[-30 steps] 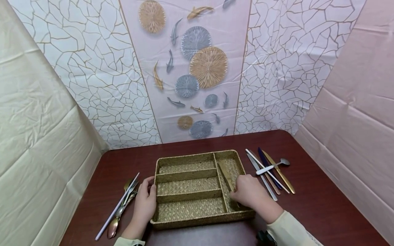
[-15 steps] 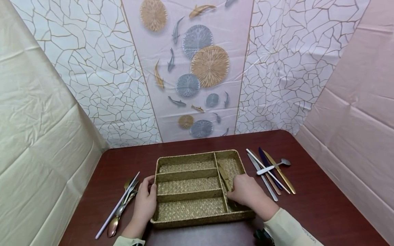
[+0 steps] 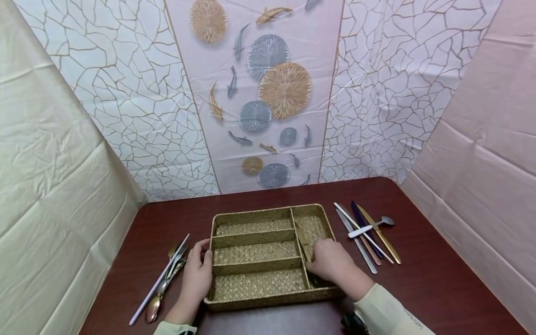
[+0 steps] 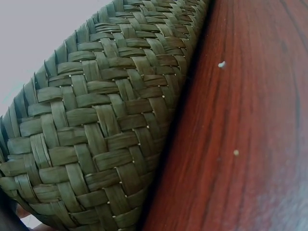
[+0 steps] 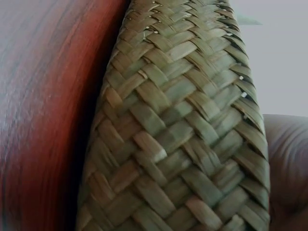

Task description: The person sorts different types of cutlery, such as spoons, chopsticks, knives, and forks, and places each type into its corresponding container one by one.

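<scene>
A woven tray (image 3: 268, 302) with several compartments sits on the table. My left hand (image 3: 197, 272) rests against its left outer wall, the thumb and fingers bent loosely at the rim. In the left wrist view the woven wall (image 4: 96, 120) fills much of the picture. Inside the right-hand compartment, my right hand (image 3: 332, 263) grips a gold knife (image 3: 303, 242) by its near end. The knife slants along the divider; its held part is hidden by the fingers. The right wrist view shows the tray's outer wall (image 5: 173, 125) and part of the right hand (image 5: 288, 163) behind it.
Left of the tray lies a bunch of forks and spoons (image 3: 153, 307) with a long pale stick (image 3: 152, 293). To the right are several table knives (image 3: 378, 237), with a white-handled spoon (image 3: 361, 231) across them. Patterned cloth (image 3: 268, 139) hangs behind the table.
My right hand has shifted slightly left inside the right compartment, bringing the gold knife closer to the divider. The left hand and the tray have stayed in place.
</scene>
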The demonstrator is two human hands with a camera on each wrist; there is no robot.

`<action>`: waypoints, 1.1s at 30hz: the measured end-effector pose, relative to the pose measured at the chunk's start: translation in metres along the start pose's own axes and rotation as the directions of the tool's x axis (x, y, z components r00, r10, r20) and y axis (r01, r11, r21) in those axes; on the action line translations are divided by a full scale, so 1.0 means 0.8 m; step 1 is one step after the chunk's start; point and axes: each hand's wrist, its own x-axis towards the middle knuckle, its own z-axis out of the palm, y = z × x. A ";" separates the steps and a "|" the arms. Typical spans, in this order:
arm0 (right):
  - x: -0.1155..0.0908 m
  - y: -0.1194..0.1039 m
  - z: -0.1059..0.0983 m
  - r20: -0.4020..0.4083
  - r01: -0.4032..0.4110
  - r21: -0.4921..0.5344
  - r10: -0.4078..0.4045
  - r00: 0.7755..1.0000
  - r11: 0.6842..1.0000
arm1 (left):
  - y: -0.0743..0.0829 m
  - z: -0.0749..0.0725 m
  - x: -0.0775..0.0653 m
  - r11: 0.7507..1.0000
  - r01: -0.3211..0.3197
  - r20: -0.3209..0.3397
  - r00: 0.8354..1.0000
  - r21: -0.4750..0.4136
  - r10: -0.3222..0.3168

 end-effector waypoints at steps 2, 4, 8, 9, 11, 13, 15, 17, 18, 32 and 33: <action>0.001 0.000 0.003 0.000 0.004 0.000 -0.004 1.000 1.000 | 0.000 0.000 -0.001 1.000 0.004 0.004 1.000 -0.002 -0.004; 0.001 0.000 0.006 -0.002 0.007 -0.004 -0.007 1.000 1.000 | 0.000 -0.001 -0.001 1.000 0.004 0.008 1.000 -0.004 -0.004; 0.002 0.001 0.011 -0.006 0.014 -0.010 -0.014 1.000 1.000 | 0.000 -0.001 -0.001 1.000 -0.001 0.005 1.000 -0.011 0.001; 0.001 0.001 0.012 -0.007 0.014 -0.014 -0.015 1.000 1.000 | 0.000 -0.001 -0.001 1.000 -0.001 0.004 1.000 -0.011 0.001; 0.001 0.001 0.013 -0.005 0.016 -0.022 -0.016 1.000 1.000 | 0.001 -0.001 -0.001 1.000 -0.005 0.000 1.000 -0.010 0.005; 0.000 0.001 0.015 -0.002 0.014 -0.035 -0.014 1.000 0.999 | 0.000 0.000 -0.001 1.000 -0.006 -0.001 1.000 -0.008 0.006; -0.001 0.000 0.015 0.000 0.013 -0.040 -0.013 1.000 0.999 | 0.000 0.000 -0.001 1.000 -0.006 0.001 1.000 -0.010 0.006; -0.001 -0.001 0.016 -0.003 0.018 -0.047 -0.018 1.000 0.999 | -0.002 0.000 -0.001 1.000 -0.003 0.005 1.000 -0.012 0.003; -0.001 -0.001 0.016 -0.006 0.022 -0.050 -0.022 1.000 0.999 | -0.002 -0.001 -0.001 1.000 0.002 0.006 1.000 -0.014 -0.002; -0.002 -0.005 0.019 0.008 0.014 -0.067 -0.014 1.000 0.998 | -0.004 0.000 0.000 1.000 -0.011 0.008 1.000 -0.010 0.011; -0.002 -0.004 0.019 0.009 0.013 -0.067 -0.012 1.000 0.998 | -0.003 0.000 0.000 1.000 -0.014 0.009 1.000 -0.008 0.014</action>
